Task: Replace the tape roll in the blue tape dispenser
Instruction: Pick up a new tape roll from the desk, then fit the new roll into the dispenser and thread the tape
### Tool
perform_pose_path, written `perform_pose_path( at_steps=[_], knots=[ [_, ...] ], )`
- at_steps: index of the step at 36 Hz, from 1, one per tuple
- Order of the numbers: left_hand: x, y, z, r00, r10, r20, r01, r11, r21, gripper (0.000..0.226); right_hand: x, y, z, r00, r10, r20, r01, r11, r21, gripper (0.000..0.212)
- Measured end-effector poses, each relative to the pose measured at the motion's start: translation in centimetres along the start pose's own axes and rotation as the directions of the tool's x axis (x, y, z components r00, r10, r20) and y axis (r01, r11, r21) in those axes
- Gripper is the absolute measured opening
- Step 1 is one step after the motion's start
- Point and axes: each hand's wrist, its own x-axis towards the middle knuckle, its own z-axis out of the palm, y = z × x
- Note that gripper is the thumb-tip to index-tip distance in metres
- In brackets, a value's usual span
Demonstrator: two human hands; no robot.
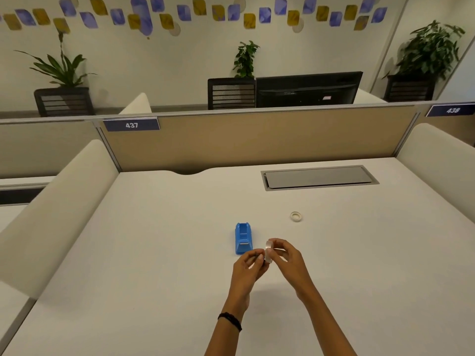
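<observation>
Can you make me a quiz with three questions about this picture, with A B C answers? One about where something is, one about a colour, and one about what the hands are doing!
1. Where does the small loose ring lie?
A. On the desk, right of the dispenser
B. Inside the dispenser
C. On the grey hatch

2. What colour is the tape dispenser?
A. Red
B. Blue
C. Green

3. What are the hands doing?
A. Resting flat on the desk
B. Holding the dispenser
C. Holding a clear tape roll between them

Answers: 1 A, it sits alone on the white top. 2 B, its body is bright blue. 3 C, the left hand and right hand pinch the roll above the desk.
</observation>
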Motion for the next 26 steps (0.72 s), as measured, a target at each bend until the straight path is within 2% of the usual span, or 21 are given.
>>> perform_pose_path(
  at_steps=[7, 14, 19, 26],
  knots=[
    [0.1, 0.1, -0.2, 1.0, 0.024, -0.012, -0.024, 1.0, -0.009, 0.017, 0.5, 0.3, 0.0, 0.999, -0.031, 0.036, 0.034, 0.996, -0.078, 0.023],
    [0.5, 0.5, -0.7, 0.997, -0.005, -0.076, 0.004, 1.0, -0.011, 0.023, 1.1, 0.0, -0.1, 0.999, -0.019, 0.044, 0.021, 0.999, -0.05, 0.022],
    [0.9, 0.8, -1.2, 0.989, 0.042, -0.141, -0.034, 0.997, 0.063, 0.022, 1.6, 0.0, 0.1, 0.994, 0.054, 0.091, -0.058, 0.998, 0.037, 0.011],
    [1.2, 1.2, -1.6, 0.983, 0.07, -0.167, -0.066, 0.997, 0.027, 0.025, 2.0, -0.2, 1.1, 0.983, 0.104, 0.15, -0.112, 0.992, 0.05, 0.005]
  ],
)
